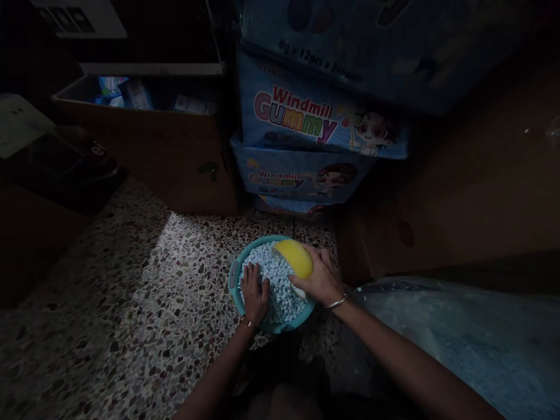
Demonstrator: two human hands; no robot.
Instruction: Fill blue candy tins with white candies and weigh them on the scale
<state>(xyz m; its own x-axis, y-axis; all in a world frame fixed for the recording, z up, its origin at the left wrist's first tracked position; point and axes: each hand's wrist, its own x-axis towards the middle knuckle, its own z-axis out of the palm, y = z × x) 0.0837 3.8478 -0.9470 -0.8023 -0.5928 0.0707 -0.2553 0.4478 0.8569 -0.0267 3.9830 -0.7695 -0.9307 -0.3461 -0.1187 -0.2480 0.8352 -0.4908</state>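
Note:
A round teal basin (240, 261) on the floor holds many small pale balls (280, 291). My right hand (321, 277) grips a yellow bowl (295, 256), tilted over the right side of the basin with its mouth toward the balls. White shows at the bowl's inner rim. My left hand (255, 294) rests on the balls at the basin's left, its fingers stretched out and holding nothing.
Blue cartons marked Windmill Gummy (297, 114) are stacked behind the basin. An open cardboard box (175, 157) with packets stands at the back left. A large brown carton (459, 192) and a clear plastic bag (459, 326) lie to the right, on speckled floor (144, 303).

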